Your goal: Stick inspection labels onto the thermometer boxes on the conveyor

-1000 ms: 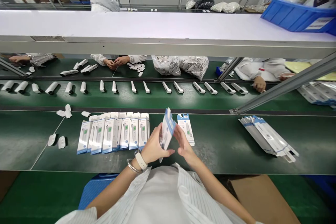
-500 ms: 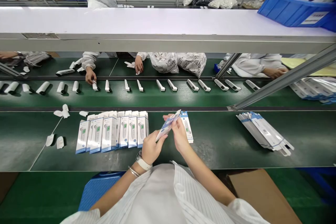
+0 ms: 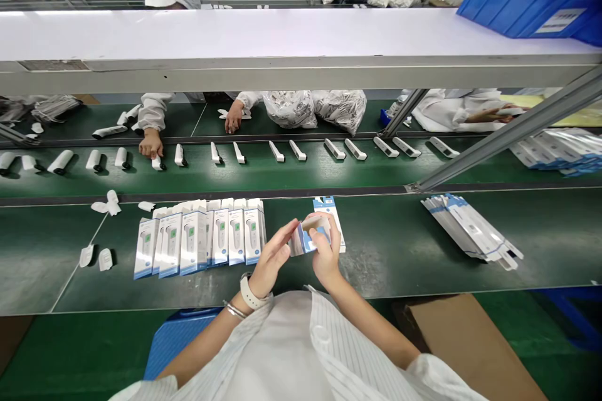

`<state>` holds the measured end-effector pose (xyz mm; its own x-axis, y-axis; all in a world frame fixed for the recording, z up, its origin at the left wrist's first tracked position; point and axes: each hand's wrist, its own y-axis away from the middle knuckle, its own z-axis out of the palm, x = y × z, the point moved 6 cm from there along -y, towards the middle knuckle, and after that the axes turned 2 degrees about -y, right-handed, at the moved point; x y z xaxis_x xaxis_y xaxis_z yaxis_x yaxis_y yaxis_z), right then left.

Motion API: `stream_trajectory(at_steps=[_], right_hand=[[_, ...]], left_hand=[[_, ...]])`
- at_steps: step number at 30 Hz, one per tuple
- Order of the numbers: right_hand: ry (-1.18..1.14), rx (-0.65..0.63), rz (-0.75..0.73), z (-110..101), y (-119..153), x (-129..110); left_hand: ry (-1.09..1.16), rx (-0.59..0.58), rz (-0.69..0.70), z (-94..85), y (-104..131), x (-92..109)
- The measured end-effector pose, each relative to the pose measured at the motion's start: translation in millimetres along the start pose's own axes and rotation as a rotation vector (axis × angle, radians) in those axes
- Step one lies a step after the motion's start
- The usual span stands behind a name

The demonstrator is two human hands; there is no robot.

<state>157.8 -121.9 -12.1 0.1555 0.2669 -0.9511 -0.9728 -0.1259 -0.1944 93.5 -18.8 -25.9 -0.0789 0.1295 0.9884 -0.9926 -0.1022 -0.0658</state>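
The left hand (image 3: 271, 257) is resting against the near left side of an open carton (image 3: 296, 243), fingers extended and close together, thumb standing apart; whether they are gripping cannot be told. The right hand (image 3: 328, 255) is holding the carton from the right — fingers curling over its far side, thumb bending at the blue flap (image 3: 308, 244) of the open end. The carton is sitting between the two hands, above the green worktable (image 3: 399, 266), its opening facing the wearer. A single carton (image 3: 326, 203) is lying just behind the right hand, partly hidden by it. To the left, a row of printed cartons (image 3: 194, 238) is leaning closely together, device pictures facing the wearer. Small white pieces (image 3: 106, 259) are lying further left; well apart on the right, a stack of flattened cartons (image 3: 473, 229) is lying askew. Beyond, white devices (image 3: 334, 149) are lying spaced along the green belt (image 3: 263, 178). Across it, a co-worker's hand (image 3: 151, 144) is touching one device — the other hand (image 3: 234, 118) is reaching down near pale parts. The left wrist is bearing a white band (image 3: 251, 292).
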Motion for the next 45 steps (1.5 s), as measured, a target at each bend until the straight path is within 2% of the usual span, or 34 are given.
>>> stream_trajectory(at_steps=[3, 6, 8, 11, 16, 19, 23, 25, 27, 30, 33, 36, 38, 45], right_hand=[[0.048, -0.101, -0.065, 3, 0, -9], [0.067, -0.131, -0.128, 3, 1, -14], [0.039, -0.140, -0.138, 3, 1, -13], [0.005, -0.118, -0.112, 3, 1, -8], [0.004, -0.126, -0.129, 5, 0, -8], [0.016, -0.162, -0.166, 7, 0, -12], [0.000, -0.205, -0.165, 8, 0, -16], [-0.001, -0.207, -0.156, 8, -1, -16], [0.018, -0.210, -0.160, 6, -2, -17], [0.061, -0.257, -0.178, 5, -4, -18], [0.109, -0.308, -0.233, 3, -6, -19], [0.169, -0.368, -0.293, 2, -7, -19], [0.205, -0.388, -0.301, 1, -8, -18], [0.258, -0.331, -0.236, 2, -9, -13]], left_hand=[[0.059, 0.013, -0.056, 1.7, -10, 14], [0.178, -0.024, -0.121, 8.0, -17, 22], [0.271, -0.024, -0.185, 11.5, -18, 22], [0.362, 0.058, -0.276, 12.7, -17, 17], [0.357, 0.113, -0.260, 15.4, -15, 16], [0.241, 0.134, -0.145, 13.6, -13, 21], [-0.191, 0.212, 0.232, 4.0, -5, 40], [-0.419, 0.196, 0.398, 2.8, -2, 48], [-0.537, 0.119, 0.456, 3.2, -2, 48], [-0.474, 0.059, 0.380, 0.0, -6, 43], [-0.295, 0.096, 0.183, -3.2, -10, 36], [-0.208, 0.047, 0.032, 3.2, -12, 31], [-0.250, 0.034, 0.024, 6.3, -12, 32], [-0.369, 0.159, 0.057, 3.1, -13, 32]])
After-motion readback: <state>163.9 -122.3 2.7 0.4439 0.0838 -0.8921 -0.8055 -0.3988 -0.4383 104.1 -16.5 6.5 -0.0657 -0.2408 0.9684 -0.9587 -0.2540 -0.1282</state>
